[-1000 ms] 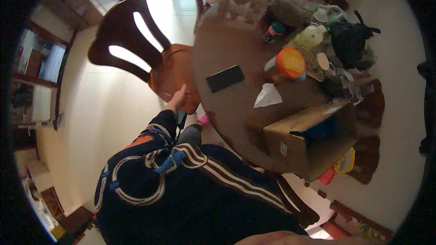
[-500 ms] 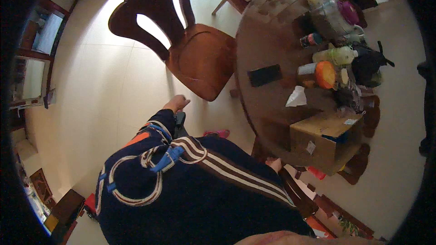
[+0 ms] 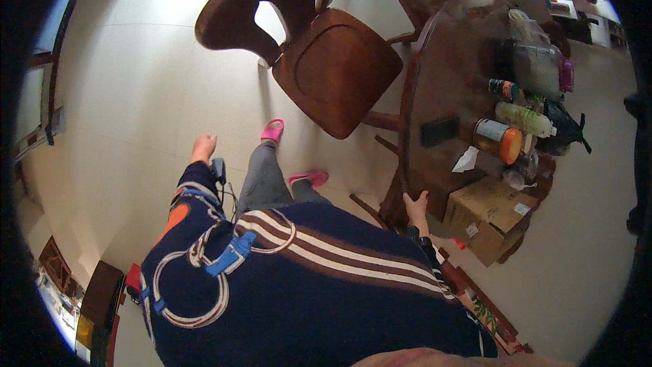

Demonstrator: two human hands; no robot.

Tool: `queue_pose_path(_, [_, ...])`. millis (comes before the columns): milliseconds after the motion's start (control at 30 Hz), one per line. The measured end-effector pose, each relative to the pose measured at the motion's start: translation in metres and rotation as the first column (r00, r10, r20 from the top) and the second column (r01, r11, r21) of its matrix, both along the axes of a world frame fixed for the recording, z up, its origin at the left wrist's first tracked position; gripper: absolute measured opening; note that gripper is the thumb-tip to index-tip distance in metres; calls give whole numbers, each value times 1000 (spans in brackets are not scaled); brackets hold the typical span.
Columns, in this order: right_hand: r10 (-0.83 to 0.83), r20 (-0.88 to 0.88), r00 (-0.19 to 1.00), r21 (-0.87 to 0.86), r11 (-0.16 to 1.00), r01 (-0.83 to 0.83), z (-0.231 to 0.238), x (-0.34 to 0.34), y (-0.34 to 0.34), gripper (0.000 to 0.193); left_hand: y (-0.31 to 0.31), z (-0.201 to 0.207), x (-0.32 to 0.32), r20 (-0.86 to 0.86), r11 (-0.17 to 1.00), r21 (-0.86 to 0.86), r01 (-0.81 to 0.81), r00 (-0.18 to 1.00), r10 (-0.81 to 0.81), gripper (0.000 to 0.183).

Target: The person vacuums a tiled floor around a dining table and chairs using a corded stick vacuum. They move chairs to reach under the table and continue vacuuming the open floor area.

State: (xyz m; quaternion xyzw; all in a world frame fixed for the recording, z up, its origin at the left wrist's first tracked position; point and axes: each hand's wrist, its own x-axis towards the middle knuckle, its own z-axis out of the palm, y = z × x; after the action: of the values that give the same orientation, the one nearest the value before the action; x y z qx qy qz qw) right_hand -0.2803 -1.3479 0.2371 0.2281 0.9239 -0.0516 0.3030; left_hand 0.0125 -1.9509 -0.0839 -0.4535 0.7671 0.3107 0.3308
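Note:
My left hand (image 3: 204,147) hangs over the pale floor, left of my legs, its fingers curled in with nothing visible in them. A small dark device with a cable sits at that wrist. My right hand (image 3: 416,208) is at the near edge of the round dark wooden table (image 3: 435,64), thumb and forefinger apart and nothing between them. Whether it touches the rim I cannot tell. Just right of it, a cardboard box (image 3: 483,212) stands on the table. A dark flat phone-like slab (image 3: 440,132) and a crumpled white tissue (image 3: 466,160) lie beyond.
A brown wooden chair (image 3: 339,68) stands ahead, left of the table. On the table are an orange-lidded jar (image 3: 494,137), a pale green bottle (image 3: 521,118), a dark can (image 3: 503,88) and a black bag (image 3: 567,129). My feet wear pink clogs (image 3: 272,130).
The view has shifted, with chair and table now farther right. My left hand has swung left, away from the chair. More of my right hand shows at the table edge, and my legs have come into view.

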Motion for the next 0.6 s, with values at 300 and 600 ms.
queue_pose_path(300, [-47,44,998,-35,998,49,-9,3,32,103,107,-7,-18,-40,963,259,-72,996,85,49])
queue_pose_path(600, [-57,30,998,-30,998,58,1,9,26,105,165,17,-142,-312,869,495,16,936,161,41])
